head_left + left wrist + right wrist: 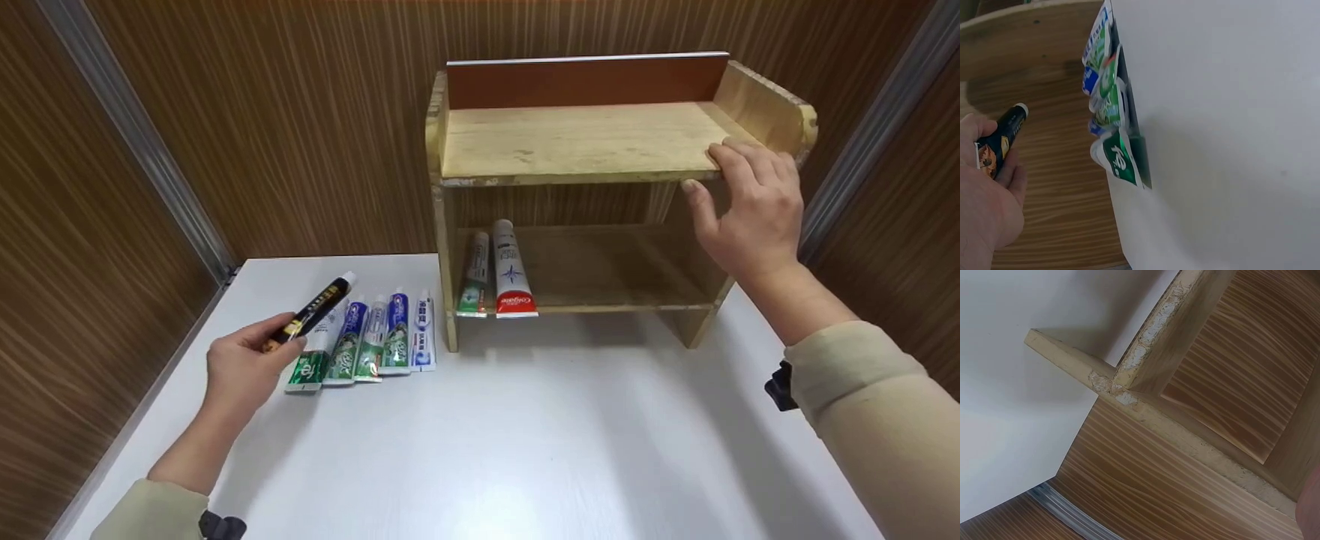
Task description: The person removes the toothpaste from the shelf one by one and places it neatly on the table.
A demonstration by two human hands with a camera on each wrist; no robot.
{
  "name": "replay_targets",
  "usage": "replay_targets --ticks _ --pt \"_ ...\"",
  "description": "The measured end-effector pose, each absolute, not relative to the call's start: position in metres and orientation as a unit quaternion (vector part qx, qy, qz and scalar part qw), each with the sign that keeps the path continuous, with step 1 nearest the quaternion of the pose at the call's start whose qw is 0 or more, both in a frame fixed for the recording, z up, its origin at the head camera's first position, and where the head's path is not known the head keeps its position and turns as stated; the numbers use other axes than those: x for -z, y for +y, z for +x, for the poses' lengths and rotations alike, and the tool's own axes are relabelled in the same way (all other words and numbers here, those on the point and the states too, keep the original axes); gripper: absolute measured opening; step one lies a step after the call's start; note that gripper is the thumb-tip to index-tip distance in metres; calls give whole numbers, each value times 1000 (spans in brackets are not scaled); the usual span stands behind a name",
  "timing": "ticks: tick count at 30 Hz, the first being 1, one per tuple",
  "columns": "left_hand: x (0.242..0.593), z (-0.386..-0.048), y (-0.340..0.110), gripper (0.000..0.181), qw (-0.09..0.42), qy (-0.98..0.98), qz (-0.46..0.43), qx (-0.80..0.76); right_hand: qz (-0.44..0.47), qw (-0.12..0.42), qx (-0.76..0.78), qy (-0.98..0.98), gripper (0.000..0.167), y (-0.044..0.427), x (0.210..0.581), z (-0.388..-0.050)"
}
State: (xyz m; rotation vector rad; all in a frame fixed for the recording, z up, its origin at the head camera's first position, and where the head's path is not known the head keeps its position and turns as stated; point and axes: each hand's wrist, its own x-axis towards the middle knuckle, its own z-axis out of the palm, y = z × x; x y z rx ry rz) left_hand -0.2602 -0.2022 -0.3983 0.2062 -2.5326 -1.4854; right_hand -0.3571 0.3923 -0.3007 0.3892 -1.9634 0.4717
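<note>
My left hand (246,367) grips the bottom end of a black toothpaste tube (313,306), its white cap pointing up and away. In the left wrist view this tube (1002,140) shows an orange picture near the fingers. Below and right of it, several toothpaste tubes (371,345) lie side by side on the table. My right hand (754,214) holds the front edge of the wooden shelf's (570,142) top board near its right side, fingers above, thumb at the edge. Only a blurred bit of that hand (1310,509) shows in the right wrist view.
On the shelf's lower board (607,270) lie a green-ended toothpaste tube (474,277) and a red-ended Colgate tube (511,274), both at the left. The white table (487,442) reaches back to wood-grain walls (300,127), with metal strips (142,135) at the corners.
</note>
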Motion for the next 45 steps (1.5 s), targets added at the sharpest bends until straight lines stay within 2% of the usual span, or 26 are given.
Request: replay_targets --ticks 9,27,34,45 --pt "407 -267 -218 50 131 -855 89 493 164 517 -195 -817 49 393 303 -357" --pt "431 -284 -235 52 109 -852 154 488 161 513 -190 -821 49 391 303 -358" --pt "437 -290 -235 50 117 -863 147 469 160 514 -192 -821 49 391 302 -357" --pt "454 -295 -239 52 89 -871 126 467 165 519 -191 -817 49 393 301 -357"
